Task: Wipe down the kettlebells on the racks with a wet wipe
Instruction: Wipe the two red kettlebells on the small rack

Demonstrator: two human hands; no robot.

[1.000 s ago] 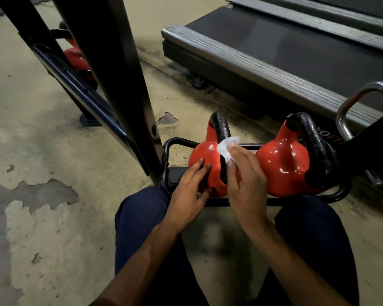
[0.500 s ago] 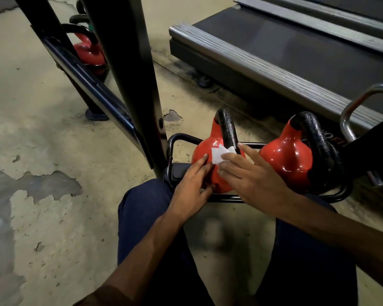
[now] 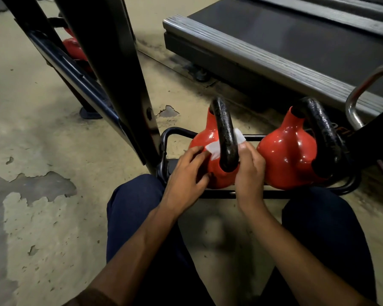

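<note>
**Kettlebell, red, nearer of a pair: handle wipe in progress**

Kettlebell (image 3: 202,138) is sitting on the low rack rail (image 3: 219,194) at centre frame, just above the person's knees. Its black handle (image 3: 224,138) is arching from the upper part of the picture down toward the viewer, so the loop's long axis is running top to bottom.

Wet wipe (image 3: 213,150) is passing through that loop crosswise, left to right. It is hidden where the bar crosses it, with one white end showing on each side.

Left hand (image 3: 186,173) is lying on the red body left of the handle, fingers fairly straight and close together. Its fingertips are pressing the wipe's left end against the paint.

Right hand (image 3: 249,173) is sitting against the right side of the handle, thumb and fingers pinching the wipe's right end. This hand is the nearer to the bar and is touching it.

Judgement: the handle is being cleaned. The coming stroke is depending on the wipe lying across the bar rather than along it, with a hand at either end.

Second kettlebell (image 3: 283,151) is standing just beside the first, right of centre, apart from both hands. Third kettlebell (image 3: 74,48) is showing partly behind the rack upright (image 3: 111,62) at upper left. Treadmill (image 3: 274,40) is filling the upper right.
</note>
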